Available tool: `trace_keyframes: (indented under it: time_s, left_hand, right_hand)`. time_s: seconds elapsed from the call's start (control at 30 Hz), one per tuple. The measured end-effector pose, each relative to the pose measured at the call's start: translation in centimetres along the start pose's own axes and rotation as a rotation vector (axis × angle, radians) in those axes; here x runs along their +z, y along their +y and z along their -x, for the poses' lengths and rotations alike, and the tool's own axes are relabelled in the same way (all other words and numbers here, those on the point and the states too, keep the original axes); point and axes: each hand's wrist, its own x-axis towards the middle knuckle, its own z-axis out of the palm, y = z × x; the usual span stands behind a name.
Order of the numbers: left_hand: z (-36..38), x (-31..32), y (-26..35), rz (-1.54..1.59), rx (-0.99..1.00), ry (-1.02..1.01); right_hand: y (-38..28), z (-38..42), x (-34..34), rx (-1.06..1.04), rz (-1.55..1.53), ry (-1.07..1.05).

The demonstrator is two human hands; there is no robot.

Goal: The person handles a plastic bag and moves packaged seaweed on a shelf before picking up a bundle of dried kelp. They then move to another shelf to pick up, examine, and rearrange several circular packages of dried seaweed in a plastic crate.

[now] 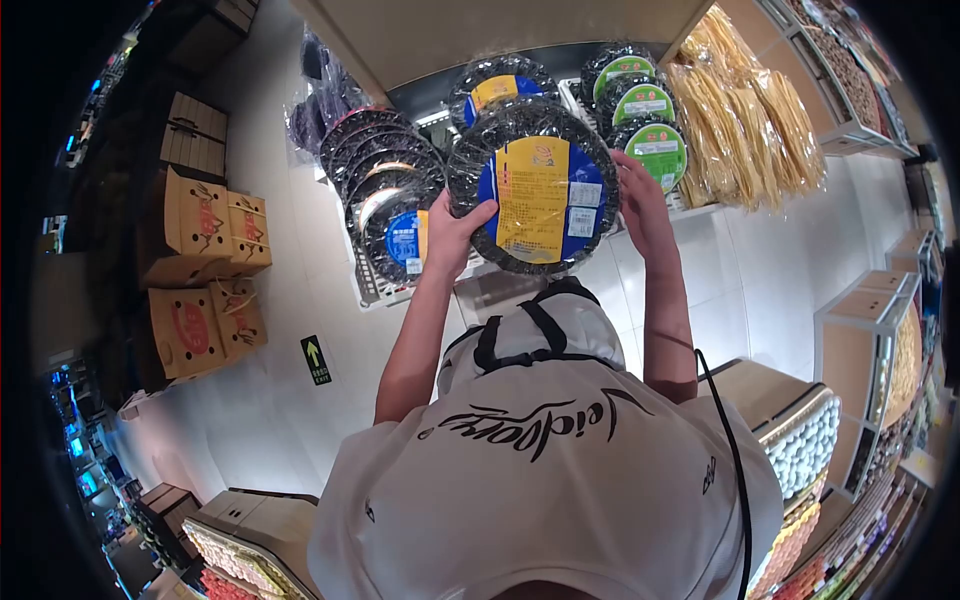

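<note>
A large round pack of dried seaweed point(535, 190), dark and wrapped in clear plastic, is held up in front of me. Its label is yellow and blue with white price stickers. My left hand point(458, 228) grips the pack's left edge, thumb on the front and the other fingers out of sight. At the opposite edge, my right hand point(642, 205) is closed around the rim, its fingertips partly behind the pack. Similar blue-and-yellow packs point(400, 240) lean in a row to the left, and another pack point(497, 90) stands behind the held one.
White plastic crates point(375, 290) hold the packs. Green-labelled packs point(655, 150) and bagged yellow dried sticks point(745, 120) are on the right. Cardboard gift boxes point(190, 225) are stacked at left. A green arrow sign point(314, 360) marks the floor. Display bins point(800, 440) stand near my right side.
</note>
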Motion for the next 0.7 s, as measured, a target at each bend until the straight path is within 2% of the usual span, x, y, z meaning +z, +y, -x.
trace_keyframes:
  time_s: [0.17, 0.23, 0.37, 0.5, 0.53, 0.7]
  left_hand:
    - [-3.6, 5.5, -3.0, -0.196, -0.03, 0.065]
    - [-5.0, 7.4, -4.0, -0.163, -0.022, 0.053]
    - [-6.8, 8.6, -6.3, -0.001, -0.029, -0.008]
    - [-7.4, 10.2, -7.6, 0.123, -0.121, -0.014]
    - [-7.5, 10.5, -8.2, 0.019, -0.099, -0.014]
    - [-8.5, 11.5, -7.5, -0.066, -0.147, 0.119]
  right_hand:
    - [-1.2, -4.1, -5.5, 0.001, 0.155, -0.096]
    - [-1.8, -5.7, -7.5, 0.074, 0.189, -0.092]
    - [-2.2, -7.5, -10.8, 0.088, 0.061, -0.014]
    - [-2.6, -9.2, -12.0, 0.115, -0.068, 0.054]
    - [-2.4, -9.6, -12.3, 0.119, -0.049, 0.059]
    - [-2.1, -10.8, -11.8, 0.123, -0.023, 0.06]
